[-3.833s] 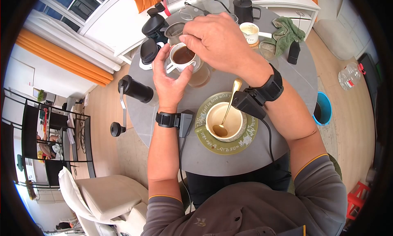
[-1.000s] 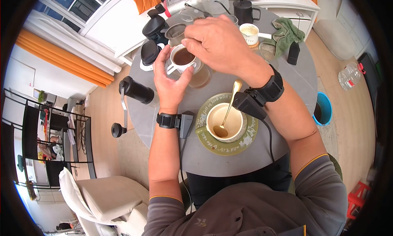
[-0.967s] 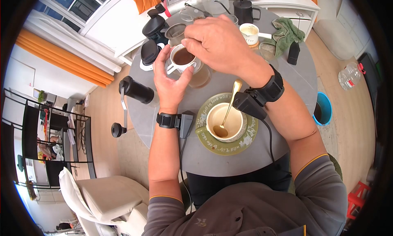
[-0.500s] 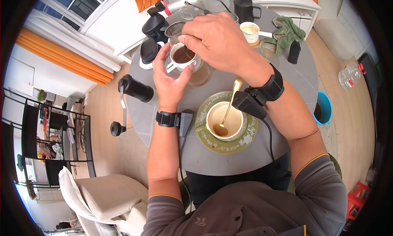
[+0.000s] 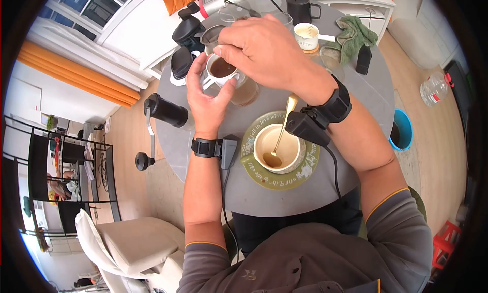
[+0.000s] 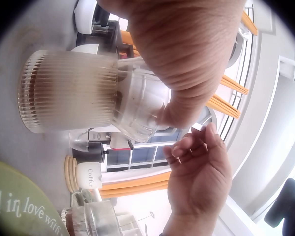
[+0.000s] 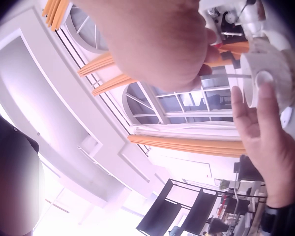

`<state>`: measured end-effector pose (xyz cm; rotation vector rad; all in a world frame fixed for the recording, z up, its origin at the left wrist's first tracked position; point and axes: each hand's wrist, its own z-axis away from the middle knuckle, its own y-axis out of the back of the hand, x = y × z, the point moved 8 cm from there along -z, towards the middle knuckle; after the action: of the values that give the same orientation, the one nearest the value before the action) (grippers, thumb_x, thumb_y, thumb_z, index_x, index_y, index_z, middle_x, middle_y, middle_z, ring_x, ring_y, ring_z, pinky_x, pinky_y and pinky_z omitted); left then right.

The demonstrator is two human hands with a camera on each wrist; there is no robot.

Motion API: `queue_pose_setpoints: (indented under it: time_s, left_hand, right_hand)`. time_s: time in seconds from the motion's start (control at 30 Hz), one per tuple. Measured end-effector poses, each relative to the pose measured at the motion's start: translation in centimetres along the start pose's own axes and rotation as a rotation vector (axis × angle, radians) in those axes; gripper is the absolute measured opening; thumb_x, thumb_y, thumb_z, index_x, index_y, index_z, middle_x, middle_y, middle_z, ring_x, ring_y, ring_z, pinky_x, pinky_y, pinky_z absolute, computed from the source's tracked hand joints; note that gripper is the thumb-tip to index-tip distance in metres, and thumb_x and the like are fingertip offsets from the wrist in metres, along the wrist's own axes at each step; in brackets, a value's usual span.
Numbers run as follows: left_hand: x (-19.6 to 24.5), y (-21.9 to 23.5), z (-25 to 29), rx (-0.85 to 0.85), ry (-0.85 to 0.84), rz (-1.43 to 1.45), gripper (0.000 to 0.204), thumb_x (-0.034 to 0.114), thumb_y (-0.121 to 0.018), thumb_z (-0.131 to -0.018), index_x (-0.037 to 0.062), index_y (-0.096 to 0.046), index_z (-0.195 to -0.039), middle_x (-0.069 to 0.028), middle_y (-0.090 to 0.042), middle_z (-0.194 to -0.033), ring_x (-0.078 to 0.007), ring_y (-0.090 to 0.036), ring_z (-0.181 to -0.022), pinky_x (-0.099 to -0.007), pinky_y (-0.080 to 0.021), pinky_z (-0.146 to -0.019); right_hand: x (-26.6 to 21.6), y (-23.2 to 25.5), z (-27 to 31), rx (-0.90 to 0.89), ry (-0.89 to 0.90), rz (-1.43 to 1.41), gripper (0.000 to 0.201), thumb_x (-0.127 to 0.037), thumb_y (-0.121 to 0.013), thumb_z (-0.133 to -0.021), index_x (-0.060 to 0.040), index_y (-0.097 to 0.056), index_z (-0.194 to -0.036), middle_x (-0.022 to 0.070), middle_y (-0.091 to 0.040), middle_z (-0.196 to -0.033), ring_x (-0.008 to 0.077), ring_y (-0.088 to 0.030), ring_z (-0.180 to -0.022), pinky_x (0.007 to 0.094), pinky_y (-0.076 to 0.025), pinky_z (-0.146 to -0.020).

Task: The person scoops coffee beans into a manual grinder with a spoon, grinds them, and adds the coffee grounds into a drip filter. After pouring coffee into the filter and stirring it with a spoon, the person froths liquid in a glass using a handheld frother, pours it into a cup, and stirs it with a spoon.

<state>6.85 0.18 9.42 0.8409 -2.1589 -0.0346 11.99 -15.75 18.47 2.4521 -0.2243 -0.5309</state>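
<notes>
My left hand holds a white coffee dripper with a side handle, its thumb and fingers around the sides. Brown coffee fills much of it. Beneath stands a ribbed glass carafe with brown liquid inside. Just above the dripper's rim is my right hand, fingers curled and thumb against them. It pinches a thin grey rod that reaches down into the dripper; its upper end is hidden in the fingers. Nearer my body, a cream cup with a gold spoon inside stands on a green plate.
A black hand grinder lies left of the carafe. Black-lidded vessels stand behind it. At the back right are a black pot, a white coffee pan and a green cloth. A blue bucket stands right of the table.
The head view has shifted slightly, moving the table things a little left and up. Over the dripper, my right hand has made small movements; the left hand keeps its hold.
</notes>
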Motion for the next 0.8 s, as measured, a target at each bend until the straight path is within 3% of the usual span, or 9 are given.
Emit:
queue_pose_setpoints:
  time_s: [0.2, 0.27, 0.6, 0.67, 0.8]
  left_hand:
    - [0.26, 0.05, -0.10, -0.016, 0.009, -0.035, 0.083, 0.018, -0.087, -0.074, -0.0015, -0.050, -0.145, -0.0167, -0.057, -0.138, -0.0278, -0.055, -0.129, -0.0402, -0.042, -0.112]
    - [0.39, 0.04, -0.10, -0.016, 0.006, -0.030, 0.083, 0.018, -0.087, -0.074, -0.0014, -0.050, -0.146, -0.0167, -0.057, -0.138, -0.0277, -0.055, -0.128, -0.0404, -0.042, -0.112]
    - [-0.13, -0.02, 0.01, -0.009, -0.002, -0.009, 0.082, 0.017, -0.086, -0.074, -0.0007, -0.049, -0.146, -0.0167, -0.057, -0.139, -0.0281, -0.055, -0.129, -0.0408, -0.042, -0.112]
    - [-0.08, -0.03, -0.01, -0.009, 0.000, -0.003, 0.082, 0.017, -0.086, -0.075, -0.0006, -0.049, -0.146, -0.0168, -0.057, -0.139, -0.0281, -0.055, -0.129, -0.0408, -0.042, -0.113]
    - [0.21, -0.08, -0.04, -0.010, 0.003, -0.009, 0.081, 0.016, -0.086, -0.075, -0.0008, -0.049, -0.145, -0.0171, -0.056, -0.139, -0.0283, -0.055, -0.130, -0.0406, -0.042, -0.113]
  right_hand:
    - [-0.05, 0.23, -0.07, 0.052, 0.020, 0.014, 0.022, -0.024, -0.058, -0.093, -0.0104, -0.070, -0.080, 0.0059, -0.067, -0.078, 0.0290, -0.067, -0.082, 0.0459, -0.042, -0.080]
    - [-0.23, 0.43, 0.03, 0.083, 0.069, 0.068, 0.024, -0.028, -0.064, -0.095, -0.0079, -0.066, -0.082, 0.0071, -0.064, -0.075, 0.0300, -0.064, -0.078, 0.0428, -0.043, -0.071]
    - [-0.42, 0.36, 0.15, 0.038, 0.026, 0.085, 0.021, -0.023, -0.062, -0.093, -0.0075, -0.063, -0.080, 0.0068, -0.063, -0.076, 0.0296, -0.063, -0.081, 0.0423, -0.041, -0.075]
    - [-0.37, 0.31, 0.07, 0.022, 0.005, 0.073, 0.022, -0.020, -0.055, -0.089, -0.0086, -0.068, -0.076, 0.0076, -0.069, -0.077, 0.0307, -0.067, -0.080, 0.0460, -0.042, -0.078]
    - [-0.37, 0.25, 0.11, 0.040, 0.016, 0.059, 0.022, -0.020, -0.055, -0.090, -0.0094, -0.069, -0.076, 0.0072, -0.068, -0.077, 0.0302, -0.067, -0.079, 0.0457, -0.042, -0.079]
